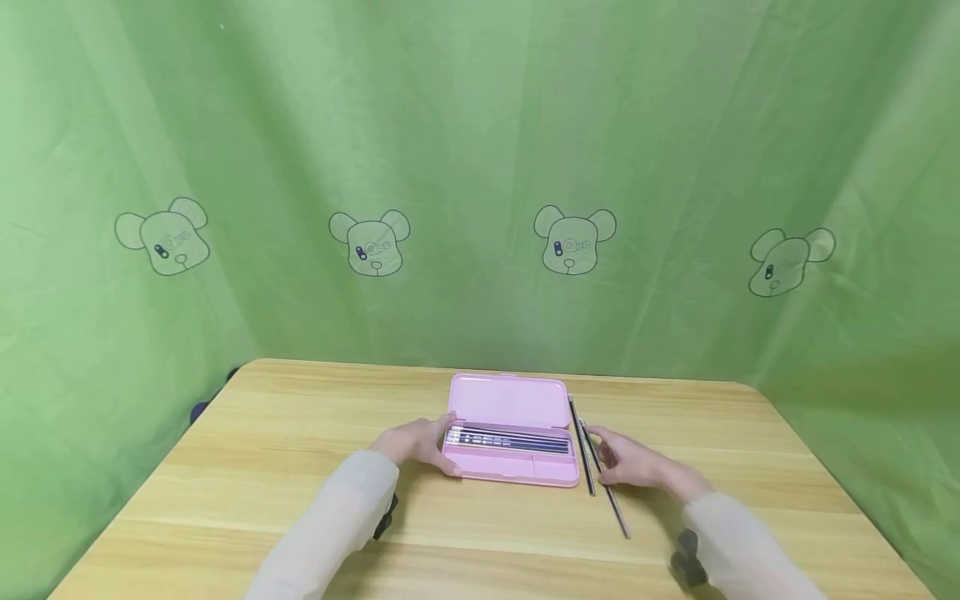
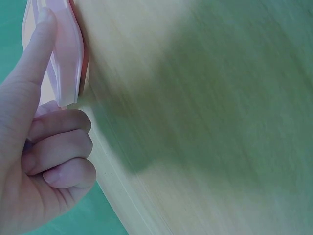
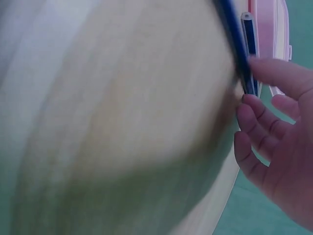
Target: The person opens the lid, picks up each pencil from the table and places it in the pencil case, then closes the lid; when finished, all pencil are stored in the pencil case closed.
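Note:
A pink pencil case (image 1: 517,477) lies with its lid (image 1: 510,402) raised at the back; several dark pencils (image 1: 517,442) lie side by side in its rear compartment. My left hand (image 1: 416,442) grips the case's left end, thumb at the front corner and a finger near the hinge. In the left wrist view, the other fingers (image 2: 63,142) are curled. My right hand (image 1: 633,460) pinches a dark pencil (image 1: 617,508) right of the case, its near end slanting toward me. Another dark pencil (image 1: 587,467) lies between it and the case.
The wooden table (image 1: 300,408) carries the case and pencils. A green curtain (image 1: 465,125) printed with bear heads hangs behind and around it. Dark wrist devices (image 1: 687,560) sit under the sleeves.

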Demonstrator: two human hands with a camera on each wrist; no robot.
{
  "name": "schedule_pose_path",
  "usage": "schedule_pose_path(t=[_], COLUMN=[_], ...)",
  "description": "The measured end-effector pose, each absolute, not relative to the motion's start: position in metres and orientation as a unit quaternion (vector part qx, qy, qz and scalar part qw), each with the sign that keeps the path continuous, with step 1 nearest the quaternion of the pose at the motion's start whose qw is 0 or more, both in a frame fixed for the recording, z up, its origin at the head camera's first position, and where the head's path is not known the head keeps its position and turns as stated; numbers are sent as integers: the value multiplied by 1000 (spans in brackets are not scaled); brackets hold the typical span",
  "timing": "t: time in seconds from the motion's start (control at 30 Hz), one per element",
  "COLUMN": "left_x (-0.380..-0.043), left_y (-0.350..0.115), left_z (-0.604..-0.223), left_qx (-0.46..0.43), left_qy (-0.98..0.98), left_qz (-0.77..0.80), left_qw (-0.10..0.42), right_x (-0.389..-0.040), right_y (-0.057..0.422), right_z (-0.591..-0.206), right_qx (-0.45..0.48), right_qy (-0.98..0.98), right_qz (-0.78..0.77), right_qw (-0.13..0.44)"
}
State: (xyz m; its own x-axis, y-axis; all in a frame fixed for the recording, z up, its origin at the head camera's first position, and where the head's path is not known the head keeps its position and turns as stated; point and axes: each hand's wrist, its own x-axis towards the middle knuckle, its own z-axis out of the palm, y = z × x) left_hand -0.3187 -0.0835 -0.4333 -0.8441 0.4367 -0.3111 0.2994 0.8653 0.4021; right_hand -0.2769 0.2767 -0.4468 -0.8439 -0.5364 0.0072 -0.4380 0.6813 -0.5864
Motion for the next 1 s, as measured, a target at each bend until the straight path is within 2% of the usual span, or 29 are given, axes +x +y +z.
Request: schedule_pose_path(t=[0.37,0.77,1.0], left_x=[-318,-320,-319], left_y=[-81,-84,-83], left_z=[-434,-434,-433], left_qx=[200,205,210], left_qy=[947,944,942], left_qz=[159,165,170], left_qw=[197,197,198], right_x=[-270,-274,-278], right_y=[291,291,299], right_z=[-445,-439,-433], right_qx=[-215,-181,-187], right_qy=[936,945,939], right_qz=[-269,-254,-278], right_qw=[67,97,79])
